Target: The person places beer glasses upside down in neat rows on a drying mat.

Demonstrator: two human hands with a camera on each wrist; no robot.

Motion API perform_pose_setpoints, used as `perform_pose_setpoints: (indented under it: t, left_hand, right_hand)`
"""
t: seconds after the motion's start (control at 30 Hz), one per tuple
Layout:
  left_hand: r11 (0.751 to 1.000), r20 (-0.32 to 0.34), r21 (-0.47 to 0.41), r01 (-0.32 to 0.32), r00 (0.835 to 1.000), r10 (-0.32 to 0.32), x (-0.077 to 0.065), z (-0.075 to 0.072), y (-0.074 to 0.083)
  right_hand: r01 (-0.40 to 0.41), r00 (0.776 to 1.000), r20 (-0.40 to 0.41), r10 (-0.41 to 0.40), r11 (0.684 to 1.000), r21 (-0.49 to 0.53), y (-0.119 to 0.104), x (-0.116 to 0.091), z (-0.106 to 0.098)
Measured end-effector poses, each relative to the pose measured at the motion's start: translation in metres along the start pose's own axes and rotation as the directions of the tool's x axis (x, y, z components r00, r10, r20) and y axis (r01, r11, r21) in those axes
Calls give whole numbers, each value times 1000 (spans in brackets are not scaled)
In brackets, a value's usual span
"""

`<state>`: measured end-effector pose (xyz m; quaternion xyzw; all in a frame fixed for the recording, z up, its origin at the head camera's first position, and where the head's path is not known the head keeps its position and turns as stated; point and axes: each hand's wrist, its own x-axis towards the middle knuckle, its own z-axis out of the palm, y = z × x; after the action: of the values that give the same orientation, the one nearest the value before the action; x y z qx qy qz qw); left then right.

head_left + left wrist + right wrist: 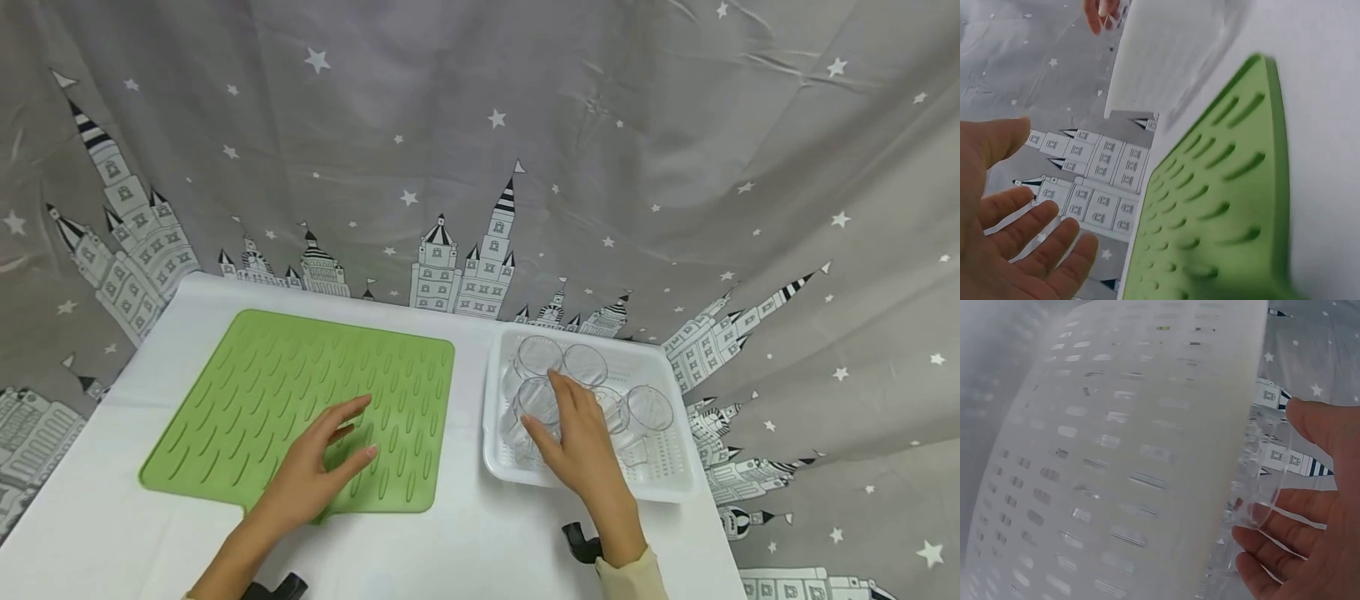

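Several clear drinking glasses [650, 408] stand in a white perforated basket [678, 467] on the right. My right hand [581, 437] reaches in over the basket's near side. Its thumb and fingers are spread about the rim of the front-left glass [537, 398]. In the right wrist view, the fingertips [1259, 515] are right at a clear rim, partly seen through it; the basket wall hides the glasses' lower parts. My left hand [311, 471] hovers over the lower right of a green ridged drying mat [247, 400], thumb and fingers apart, holding nothing.
A white cloth [480, 550] covers the table under mat and basket. Behind it hangs a grey curtain [600, 167] printed with castles and stars. Black wrist mounts [581, 543] sit beside both forearms.
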<state>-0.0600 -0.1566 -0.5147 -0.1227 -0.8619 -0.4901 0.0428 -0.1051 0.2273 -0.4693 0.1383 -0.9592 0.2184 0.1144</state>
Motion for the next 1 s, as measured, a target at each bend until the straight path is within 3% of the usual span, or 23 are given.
perform_pose_setpoints:
  t: [0.23, 0.4, 0.67, 1.0]
  left_hand:
    - [993, -40, -109, -41, 998, 37, -2, 11, 1]
    - [994, -25, -109, -12, 1000, 9, -3, 15, 2]
    - [992, -23, -121, -23, 1000, 20, -4, 18, 6]
    - [979, -15, -193, -59, 998, 57, -4, 27, 2]
  right_hand:
    - [-3, 1000, 0, 3, 1000, -20, 0, 1, 3]
    - [5, 1000, -10, -5, 1000, -21, 1, 2, 3]
    - [-17, 1000, -20, 16, 1000, -20, 0, 4, 1]
    - [48, 992, -113, -48, 999, -5, -12, 5, -18]
